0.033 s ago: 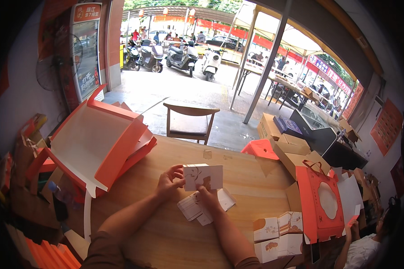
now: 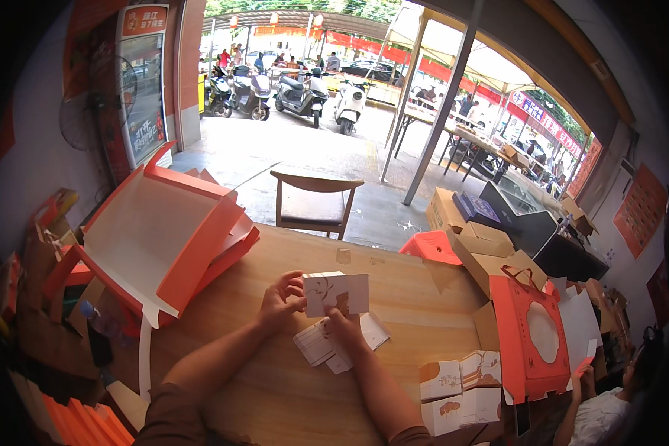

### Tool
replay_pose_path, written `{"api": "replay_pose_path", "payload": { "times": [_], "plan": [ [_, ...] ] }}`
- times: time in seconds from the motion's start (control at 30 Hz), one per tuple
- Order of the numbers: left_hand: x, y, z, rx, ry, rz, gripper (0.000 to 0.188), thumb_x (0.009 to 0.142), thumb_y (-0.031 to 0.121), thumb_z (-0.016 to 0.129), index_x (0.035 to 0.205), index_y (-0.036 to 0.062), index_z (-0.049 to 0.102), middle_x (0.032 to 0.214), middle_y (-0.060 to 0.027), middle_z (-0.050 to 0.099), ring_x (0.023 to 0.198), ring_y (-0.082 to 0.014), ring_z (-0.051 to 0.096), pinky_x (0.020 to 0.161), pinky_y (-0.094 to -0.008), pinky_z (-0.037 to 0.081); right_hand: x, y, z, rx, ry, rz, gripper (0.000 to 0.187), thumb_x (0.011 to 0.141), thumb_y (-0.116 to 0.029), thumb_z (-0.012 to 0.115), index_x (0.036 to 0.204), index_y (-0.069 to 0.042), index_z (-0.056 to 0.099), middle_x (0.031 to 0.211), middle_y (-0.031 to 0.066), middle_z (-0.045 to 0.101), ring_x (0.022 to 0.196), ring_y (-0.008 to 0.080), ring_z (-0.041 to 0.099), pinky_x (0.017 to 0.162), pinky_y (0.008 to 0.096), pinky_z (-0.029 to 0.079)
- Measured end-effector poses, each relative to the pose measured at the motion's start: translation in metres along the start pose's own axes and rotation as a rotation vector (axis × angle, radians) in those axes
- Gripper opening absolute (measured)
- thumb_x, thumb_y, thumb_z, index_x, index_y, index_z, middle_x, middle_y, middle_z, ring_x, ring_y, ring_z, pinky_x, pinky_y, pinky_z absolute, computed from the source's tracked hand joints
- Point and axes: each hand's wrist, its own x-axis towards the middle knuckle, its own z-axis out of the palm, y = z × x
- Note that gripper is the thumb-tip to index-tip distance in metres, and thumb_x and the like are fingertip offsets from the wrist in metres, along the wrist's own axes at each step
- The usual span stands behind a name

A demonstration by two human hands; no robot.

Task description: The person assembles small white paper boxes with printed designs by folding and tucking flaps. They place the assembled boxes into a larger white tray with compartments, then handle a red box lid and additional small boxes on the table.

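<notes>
Right hand (image 2: 343,327) grips a small white carton (image 2: 355,288), its thumb pressed on the front near the lower edge and its other fingers hidden behind. Left hand (image 2: 281,299) is half curled at the carton's left end; whether it pinches the card cannot be told. The carton sits between the two, above the wooden table (image 2: 416,312), its long axis running from left to right, almost level, and its broad face turned back toward the wearer. That face is white and oblong, with a fine brown branch drawing on the left and a darker brown patch beside the right thumb; a thin white edge shows along the top.

One carton is held up. Below the hands lies creased white card (image 2: 316,346), partly covered by the right wrist, too overlapped to count. To the right hand's right stand four white-and-brown boxes (image 2: 472,379), two by two, and farther right one red gift box (image 2: 520,346) with an oval window. Left of the left hand rests a large open orange-red box (image 2: 152,241), white inside. One chair (image 2: 312,218) stands beyond both hands.
</notes>
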Motion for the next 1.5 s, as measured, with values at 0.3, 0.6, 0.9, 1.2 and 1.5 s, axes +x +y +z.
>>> {"api": "replay_pose_path", "payload": {
  "times": [0.3,0.6,0.9,1.2,1.5],
  "plan": [
    [-0.002,-0.013,0.005,-0.002,0.092,0.065,0.062,0.092,-0.004,0.059,0.148,0.0059,0.036,0.122,-0.0170,0.063,0.105,-0.0194,0.068,0.087,-0.0336,0.061,0.008,0.000,0.004,-0.056,0.034,-0.077,0.043,0.098,-0.008,0.069,0.139,-0.003,0.056,0.125,0.0078,0.064,0.102,0.0147,0.065,0.074,0.0296,0.055],
    [-0.001,-0.003,0.018,0.140,0.209,0.176,0.057,0.094,-0.003,0.064,0.145,0.0055,0.039,0.117,-0.0137,0.064,0.100,-0.0170,0.067,0.088,-0.0312,0.058,0.011,-0.004,0.004,0.159,-0.016,-0.126,0.044,0.102,-0.015,0.067,0.141,0.000,0.054,0.129,0.0125,0.065,0.116,0.0221,0.068,0.091,0.0397,0.062],
    [-0.003,0.006,0.015,0.368,0.184,0.126,0.046,0.089,0.003,0.080,0.129,0.0061,0.058,0.111,-0.0114,0.067,0.102,-0.0194,0.067,0.087,-0.0344,0.058,0.007,-0.001,0.003,0.167,-0.048,-0.170,0.043,0.099,-0.013,0.072,0.138,0.000,0.058,0.123,0.0104,0.070,0.106,0.0199,0.071,0.087,0.0361,0.059],
    [-0.002,-0.008,0.000,0.545,0.154,0.119,0.055,0.089,0.021,0.086,0.134,0.0065,0.059,0.108,-0.0096,0.069,0.103,-0.0211,0.069,0.086,-0.0379,0.058,0.009,-0.001,-0.003,0.141,-0.014,-0.086,0.046,0.100,-0.024,0.076,0.137,-0.001,0.061,0.114,0.0069,0.072,0.099,0.0163,0.070,0.082,0.0339,0.058],
    [-0.001,0.020,-0.001,0.000,-0.191,-0.147,0.082,0.080,0.012,0.094,0.149,0.0101,0.049,0.134,-0.0109,0.059,0.116,-0.0218,0.067,0.095,-0.0375,0.060,0.005,-0.011,0.004,0.170,0.096,-0.159,0.046,0.097,-0.027,0.082,0.128,0.001,0.063,0.109,0.0062,0.071,0.096,0.0163,0.069,0.083,0.0328,0.058]
  ]
}}
